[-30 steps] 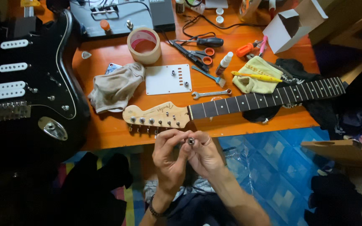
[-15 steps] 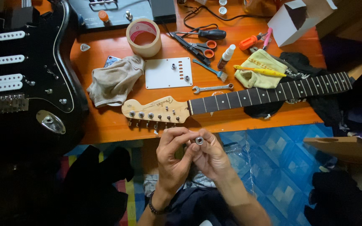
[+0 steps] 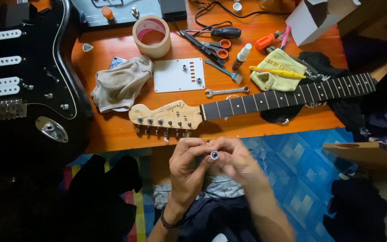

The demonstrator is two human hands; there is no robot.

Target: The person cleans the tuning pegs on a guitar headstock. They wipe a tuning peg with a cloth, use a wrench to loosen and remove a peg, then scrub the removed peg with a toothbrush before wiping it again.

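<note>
A: What sits between the fingers?

B: A small round metal part [image 3: 214, 155], ring-shaped with a dark hole, pinched from both sides. The left hand [image 3: 188, 170] has its fingers clamped on its left edge, and the right hand [image 3: 234, 162] has its fingers clamped on its right edge.

A: And where is it, relative to them?

B: Right at the fingertips, held in the air in front of the tabletop [image 3: 113, 130], over the lap.

A: What lies just beyond the fingers?

B: The guitar neck [image 3: 256, 104], its pale headstock directly past the fingertips, pegs pointing toward them.

A: Farther out?

B: A wrench [image 3: 226, 91] and a white plate [image 3: 178, 75] beyond the neck, a grey rag [image 3: 121, 84] off to the left, a roll of tape [image 3: 152, 36] past that. The black guitar body [image 3: 27, 80] lies far to the left of the fingers.
</note>
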